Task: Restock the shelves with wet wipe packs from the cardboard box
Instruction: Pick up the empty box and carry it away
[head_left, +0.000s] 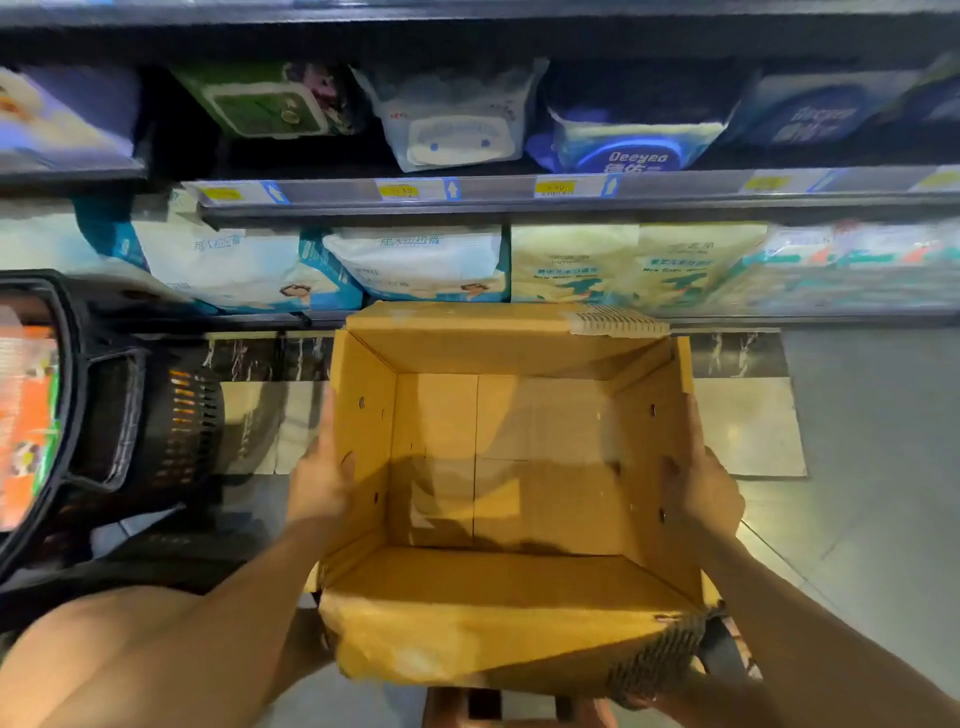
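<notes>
Both hands hold the open cardboard box between them, above the floor, in front of the shelves. The left hand grips the left wall, thumb inside and fingers outside. The right hand clamps the right wall the same way. The box's bare cardboard bottom faces the camera. Wet wipe packs stand on the upper shelf beyond the box, well apart from both hands. A black basket sits left of the box.
</notes>
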